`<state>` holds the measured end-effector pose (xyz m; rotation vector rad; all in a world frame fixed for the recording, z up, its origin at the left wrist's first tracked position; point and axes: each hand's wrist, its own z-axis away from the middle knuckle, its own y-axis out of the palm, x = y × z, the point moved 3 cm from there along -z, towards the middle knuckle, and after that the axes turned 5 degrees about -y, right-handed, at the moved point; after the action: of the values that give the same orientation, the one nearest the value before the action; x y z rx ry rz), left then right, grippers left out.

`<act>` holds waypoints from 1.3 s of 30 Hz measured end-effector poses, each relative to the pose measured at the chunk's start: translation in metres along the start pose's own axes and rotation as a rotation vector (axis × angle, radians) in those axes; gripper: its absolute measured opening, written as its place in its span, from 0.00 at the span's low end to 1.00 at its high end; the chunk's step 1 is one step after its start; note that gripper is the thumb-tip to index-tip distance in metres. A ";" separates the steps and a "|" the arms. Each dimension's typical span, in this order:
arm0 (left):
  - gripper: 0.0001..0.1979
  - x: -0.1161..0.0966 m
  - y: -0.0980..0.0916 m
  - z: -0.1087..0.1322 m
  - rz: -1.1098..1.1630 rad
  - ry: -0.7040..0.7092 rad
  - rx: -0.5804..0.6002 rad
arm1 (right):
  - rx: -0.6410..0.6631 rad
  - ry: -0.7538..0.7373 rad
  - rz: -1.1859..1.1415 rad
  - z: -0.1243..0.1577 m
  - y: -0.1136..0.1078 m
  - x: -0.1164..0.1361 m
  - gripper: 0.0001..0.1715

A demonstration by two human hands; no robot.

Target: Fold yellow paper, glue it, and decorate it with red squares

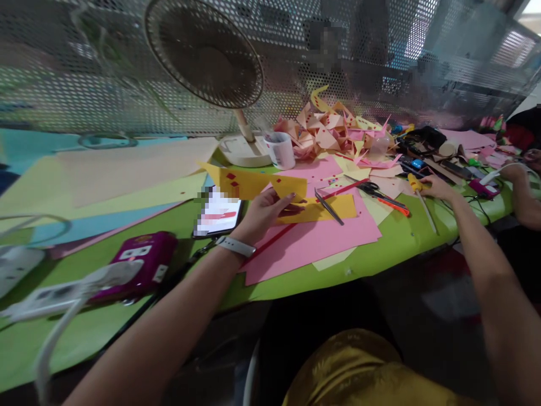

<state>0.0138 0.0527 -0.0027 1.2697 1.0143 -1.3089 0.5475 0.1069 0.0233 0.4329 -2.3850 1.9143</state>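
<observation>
My left hand (264,214) pinches a long yellow paper strip (253,183) dotted with small red squares and lifts it above the pink sheet (313,239). My right hand (435,186) reaches far right and closes on the yellow handle of a thin tool (420,197) lying on the green table (393,239). Scissors with red and black handles (380,194) lie between the two hands. A white watch band circles my left wrist.
A desk fan (207,56) and white cup (280,150) stand at the back beside a heap of folded paper shapes (333,132). A phone (220,214), a purple box (141,265) and a white power strip (63,293) lie left. Another person's arm (522,192) rests at far right.
</observation>
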 end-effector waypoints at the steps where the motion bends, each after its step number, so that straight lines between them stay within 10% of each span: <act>1: 0.16 0.000 0.000 -0.001 -0.003 0.004 -0.004 | 0.062 0.007 -0.026 -0.001 -0.004 0.000 0.22; 4: 0.16 0.000 0.001 -0.001 -0.014 0.008 -0.012 | 0.135 0.096 -0.054 -0.002 -0.020 0.011 0.21; 8: 0.16 -0.001 0.004 0.000 0.002 -0.007 -0.028 | -0.117 0.039 -0.128 0.005 -0.032 0.086 0.14; 13: 0.17 0.000 0.004 0.001 -0.012 -0.017 -0.032 | 0.125 -0.325 -0.303 0.018 0.015 0.239 0.18; 17: 0.20 0.003 -0.002 -0.002 -0.007 -0.003 -0.032 | 0.195 -0.391 -0.164 0.015 0.052 0.306 0.19; 25: 0.24 0.003 -0.004 -0.004 -0.014 0.027 -0.020 | 0.347 -0.272 -0.247 -0.002 0.065 0.302 0.05; 31: 0.20 0.002 -0.002 -0.003 0.024 0.014 -0.022 | 0.373 -0.014 -0.867 -0.012 0.059 0.285 0.21; 35: 0.19 0.001 -0.002 -0.001 0.016 0.025 -0.020 | 0.299 0.108 -1.207 -0.021 0.044 0.274 0.10; 39: 0.21 0.002 -0.002 -0.001 0.023 0.025 -0.015 | 0.245 0.041 -1.509 -0.030 0.031 0.272 0.17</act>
<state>0.0119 0.0542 -0.0047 1.2860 1.0223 -1.2680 0.2746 0.0923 0.0590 1.5388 -0.9734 1.2837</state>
